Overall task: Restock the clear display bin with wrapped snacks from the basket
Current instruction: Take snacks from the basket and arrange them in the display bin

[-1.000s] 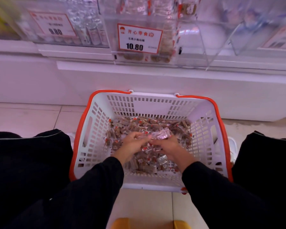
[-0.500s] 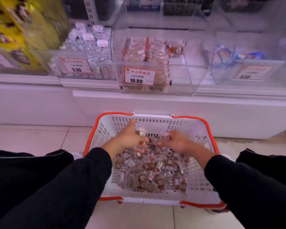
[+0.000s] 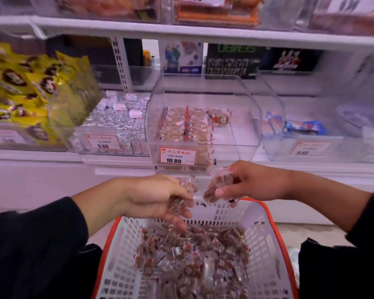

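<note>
left hand (image 3: 160, 197) gripping wrapped snacks (image 3: 178, 205) just below clear bin (image 3: 203, 117) | right hand (image 3: 242, 184) pinching more alongside | bin: stacked at its left, bare right | basket (image 3: 268, 244) below bin, heaped | restock looks barely half done

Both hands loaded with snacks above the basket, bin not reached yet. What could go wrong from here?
1. The left hand grips its snacks loosely; some may drop back into the basket or onto the floor.
2. The right hand holds a full bunch; one could catch the clear bin at its front wall.
3. Tossed in, they could upset the neat rows on the left.
</note>
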The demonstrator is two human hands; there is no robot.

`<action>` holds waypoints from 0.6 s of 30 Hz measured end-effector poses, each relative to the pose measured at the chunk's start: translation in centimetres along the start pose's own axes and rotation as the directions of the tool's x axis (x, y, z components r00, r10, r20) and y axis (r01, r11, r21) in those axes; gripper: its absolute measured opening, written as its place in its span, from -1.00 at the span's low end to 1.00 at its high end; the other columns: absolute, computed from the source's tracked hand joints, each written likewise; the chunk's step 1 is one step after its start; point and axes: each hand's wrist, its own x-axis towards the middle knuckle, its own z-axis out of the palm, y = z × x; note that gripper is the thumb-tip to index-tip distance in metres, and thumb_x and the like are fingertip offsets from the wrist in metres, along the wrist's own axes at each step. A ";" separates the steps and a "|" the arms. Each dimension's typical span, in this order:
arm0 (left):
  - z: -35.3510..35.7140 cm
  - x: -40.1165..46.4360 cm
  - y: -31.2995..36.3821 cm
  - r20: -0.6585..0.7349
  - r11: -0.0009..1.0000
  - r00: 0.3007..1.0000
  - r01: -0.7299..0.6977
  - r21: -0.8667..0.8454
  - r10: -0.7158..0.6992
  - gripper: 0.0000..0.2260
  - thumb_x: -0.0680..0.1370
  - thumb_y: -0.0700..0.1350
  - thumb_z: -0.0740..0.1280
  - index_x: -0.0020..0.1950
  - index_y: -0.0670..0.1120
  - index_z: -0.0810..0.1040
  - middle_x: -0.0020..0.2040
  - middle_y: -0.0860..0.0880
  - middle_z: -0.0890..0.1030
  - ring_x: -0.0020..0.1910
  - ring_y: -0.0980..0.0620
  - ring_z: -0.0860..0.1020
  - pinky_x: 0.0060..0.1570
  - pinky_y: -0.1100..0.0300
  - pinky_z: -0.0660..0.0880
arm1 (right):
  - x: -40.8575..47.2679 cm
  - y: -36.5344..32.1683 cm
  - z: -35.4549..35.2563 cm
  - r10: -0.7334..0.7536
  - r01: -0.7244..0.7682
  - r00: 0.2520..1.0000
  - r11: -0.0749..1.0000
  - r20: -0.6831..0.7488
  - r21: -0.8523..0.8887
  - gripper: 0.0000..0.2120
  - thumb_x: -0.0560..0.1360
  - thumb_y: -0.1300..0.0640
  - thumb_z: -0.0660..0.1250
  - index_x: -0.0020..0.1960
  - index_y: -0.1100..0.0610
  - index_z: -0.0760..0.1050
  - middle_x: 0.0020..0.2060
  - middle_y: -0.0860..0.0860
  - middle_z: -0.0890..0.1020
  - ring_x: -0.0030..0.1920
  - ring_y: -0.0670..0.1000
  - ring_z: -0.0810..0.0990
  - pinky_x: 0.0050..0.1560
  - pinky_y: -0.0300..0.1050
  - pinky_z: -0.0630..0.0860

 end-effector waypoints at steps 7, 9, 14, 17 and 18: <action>-0.3 -0.1 2.1 0.151 0.984 0.984 -0.067 -0.163 0.092 -0.73 0.54 -0.21 0.29 0.21 -0.26 0.54 0.15 -0.24 0.63 0.11 -0.21 0.63 -0.05 0.09 0.64 | -0.9 -3.7 -2.7 -0.093 0.122 0.990 0.939 -0.103 0.321 -0.72 0.37 0.32 0.47 0.03 0.08 0.64 -0.10 0.13 0.72 -0.11 0.05 0.68 -0.12 -0.06 0.66; -0.3 0.1 2.7 0.218 0.978 0.970 -0.066 -0.198 0.110 -0.68 0.57 -0.16 0.26 0.28 -0.25 0.53 0.18 -0.30 0.60 0.13 -0.22 0.63 0.02 0.07 0.63 | -0.4 -3.7 -2.3 -0.089 0.155 0.975 0.928 -0.202 0.339 -0.69 0.34 0.32 0.48 0.06 0.14 0.63 -0.10 0.18 0.71 -0.11 0.10 0.68 -0.13 -0.05 0.67; 0.0 0.5 3.1 0.223 0.935 0.945 -0.164 -0.314 0.241 -0.75 0.56 -0.19 0.33 0.21 -0.24 0.62 0.14 -0.31 0.62 0.15 -0.22 0.63 0.03 0.09 0.64 | 1.1 -3.7 -0.1 -0.095 0.252 0.914 0.894 -0.394 0.369 -0.78 0.43 0.21 0.45 0.08 0.14 0.67 -0.13 0.20 0.68 -0.19 0.00 0.60 -0.13 -0.16 0.60; 0.0 0.6 3.0 0.113 0.919 0.953 -0.233 -0.318 0.281 -0.76 0.51 -0.24 0.36 0.15 -0.26 0.64 0.12 -0.30 0.65 0.13 -0.20 0.65 0.01 0.09 0.64 | 1.3 -3.9 0.9 -0.085 0.276 0.845 0.915 -0.527 0.295 -0.83 0.45 0.04 0.41 0.00 0.02 0.70 -0.25 0.01 0.64 -0.24 -0.07 0.52 -0.17 -0.24 0.53; 0.0 0.6 3.0 0.094 0.919 0.954 -0.242 -0.312 0.284 -0.76 0.50 -0.25 0.37 0.14 -0.26 0.64 0.13 -0.30 0.65 0.14 -0.20 0.65 0.01 0.09 0.64 | 1.3 -4.0 1.2 -0.095 0.287 0.823 0.921 -0.560 0.265 -0.82 0.45 0.00 0.40 -0.01 -0.01 0.70 -0.22 0.03 0.63 -0.24 -0.05 0.51 -0.19 -0.24 0.52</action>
